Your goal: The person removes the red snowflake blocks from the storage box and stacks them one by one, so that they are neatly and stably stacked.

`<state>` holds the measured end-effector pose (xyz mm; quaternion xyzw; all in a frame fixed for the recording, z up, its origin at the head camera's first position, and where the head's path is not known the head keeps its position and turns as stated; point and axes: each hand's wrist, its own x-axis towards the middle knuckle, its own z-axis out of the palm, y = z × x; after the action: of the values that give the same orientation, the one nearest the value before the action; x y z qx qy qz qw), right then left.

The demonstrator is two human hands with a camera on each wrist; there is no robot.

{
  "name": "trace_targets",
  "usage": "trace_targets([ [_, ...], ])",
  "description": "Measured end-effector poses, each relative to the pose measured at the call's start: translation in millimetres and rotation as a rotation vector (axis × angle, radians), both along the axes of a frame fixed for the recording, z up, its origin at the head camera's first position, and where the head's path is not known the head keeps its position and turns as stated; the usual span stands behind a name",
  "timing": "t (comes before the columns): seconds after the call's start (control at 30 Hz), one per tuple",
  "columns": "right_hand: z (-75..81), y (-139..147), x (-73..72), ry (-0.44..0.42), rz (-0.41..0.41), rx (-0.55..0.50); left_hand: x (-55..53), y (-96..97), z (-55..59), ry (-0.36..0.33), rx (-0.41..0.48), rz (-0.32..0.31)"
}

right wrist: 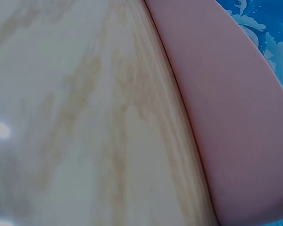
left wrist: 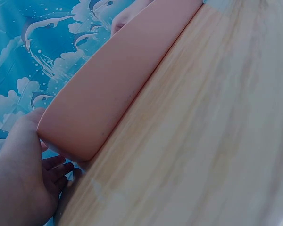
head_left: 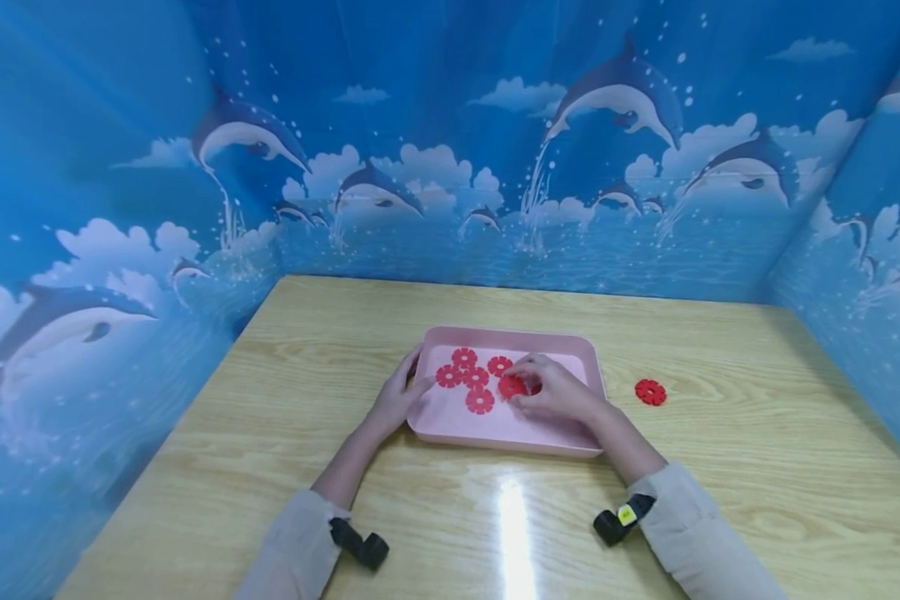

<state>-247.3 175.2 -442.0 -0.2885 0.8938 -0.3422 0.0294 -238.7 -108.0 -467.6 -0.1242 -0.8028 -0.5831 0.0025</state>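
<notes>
On the wooden table, a pink tray is set slightly ahead of the person, and both hands are at it. The left hand is laid against the tray's left rim with fingers fairly straight, thumb over the edge; nothing is gripped in it. From the left wrist view, the same hand is seen pressed to the tray's outer corner, fingers relaxed beneath it.

Inside the tray, the right hand is lowered over a red disc, which is pinched between curled fingertips at the tray floor. Four more red discs are clustered just left of it, touching or nearly touching one another: one at the back, one beside it, one at the left and one nearest the person; a further piece sits between them.

A loose disc lies on the table, right of the tray and apart from it.

From the right wrist view, only the tray's outer wall and the tabletop are shown; the hand itself is not seen there.

Dolphin-printed blue panels are stood around the table on three sides.
</notes>
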Motion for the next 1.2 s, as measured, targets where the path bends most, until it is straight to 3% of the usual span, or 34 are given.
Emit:
trace_targets([
  [0.43,14.4,4,5.9,-0.013,0.006,-0.081,-1.6,1.0,-1.1,-0.001,-0.021,0.008],
  [0.97,27.6,28,17.2,-0.023,-0.068,-0.09,1.0,0.6,1.4,-0.024,-0.016,-0.001],
  [1.2,31.9,41,22.4,0.013,-0.125,-0.057,0.3,0.9,0.9,-0.03,-0.023,0.01],
])
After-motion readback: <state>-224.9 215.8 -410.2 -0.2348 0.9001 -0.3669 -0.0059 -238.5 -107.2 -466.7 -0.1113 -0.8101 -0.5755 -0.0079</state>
